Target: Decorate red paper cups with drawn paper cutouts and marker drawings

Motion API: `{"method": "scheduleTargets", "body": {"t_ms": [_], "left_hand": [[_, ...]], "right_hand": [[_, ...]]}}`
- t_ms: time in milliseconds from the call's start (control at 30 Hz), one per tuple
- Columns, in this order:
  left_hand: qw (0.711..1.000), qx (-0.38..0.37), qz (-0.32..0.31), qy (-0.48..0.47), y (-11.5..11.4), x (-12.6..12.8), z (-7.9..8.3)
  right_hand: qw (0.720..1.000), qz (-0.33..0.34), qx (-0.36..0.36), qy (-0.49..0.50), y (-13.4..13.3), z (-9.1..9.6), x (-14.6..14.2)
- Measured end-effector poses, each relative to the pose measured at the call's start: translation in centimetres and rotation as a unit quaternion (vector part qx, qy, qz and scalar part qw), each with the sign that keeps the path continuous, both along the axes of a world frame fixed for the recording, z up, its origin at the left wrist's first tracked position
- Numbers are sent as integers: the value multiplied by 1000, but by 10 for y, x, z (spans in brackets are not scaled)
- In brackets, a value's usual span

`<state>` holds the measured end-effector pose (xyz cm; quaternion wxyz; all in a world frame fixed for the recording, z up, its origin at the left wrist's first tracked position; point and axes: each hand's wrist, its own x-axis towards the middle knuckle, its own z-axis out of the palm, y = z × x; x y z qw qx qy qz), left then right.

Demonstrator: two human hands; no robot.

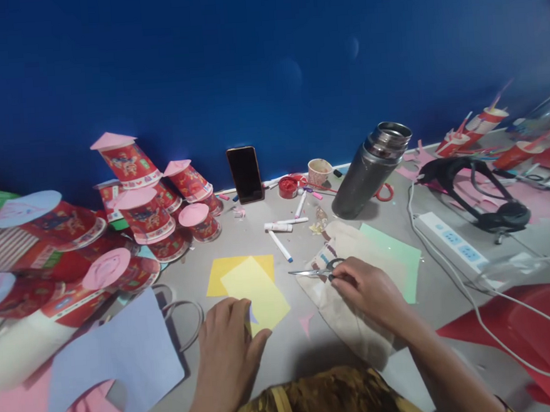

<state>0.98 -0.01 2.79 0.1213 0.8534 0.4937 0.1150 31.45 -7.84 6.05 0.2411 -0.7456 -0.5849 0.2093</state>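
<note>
Tabletop [282,277] between scissors [310,272] and edge of pale yellow paper [257,289]

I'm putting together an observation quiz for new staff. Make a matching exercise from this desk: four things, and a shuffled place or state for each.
Things
1. Scissors
2. Phone
3. Flask
4. Pale yellow sheet

Places and states
A. Uncapped, mouth showing
B. Overlapping a deeper yellow sheet
C. Held in the right hand
D. Dark screen facing the camera

Pairs: 1-C, 2-D, 3-A, 4-B
</note>
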Motion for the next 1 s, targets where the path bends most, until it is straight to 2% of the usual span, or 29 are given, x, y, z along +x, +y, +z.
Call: {"method": "scheduleTargets", "body": {"t_ms": [133,333,467,600,667,767,867,1000], "left_hand": [[1000,17,-10,-14,0,-7,-9],[999,38,-22,-4,7,-14,-21],[999,46,-21,-3,12,-13,-20],[998,61,-23,-6,17,-8,-16],[997,72,-26,-13,18,-7,-14],[995,90,-33,-21,17,-5,-9],[994,89,-49,-25,13,-2,-5],[992,61,-79,-82,8,1,-1]], "right_hand": [[999,0,-18,-32,3,-3,5],[999,40,-29,-3,-4,-5,16],[999,26,-35,-18,-5,-12,21],[998,46,-20,-38,-6,-13,29],[999,22,21,-40,-7,-12,37],[994,-52,63,-74,-9,-12,52],[987,-101,42,-116,-6,-18,62],[982,-124,11,-142,1,-18,68]]}}
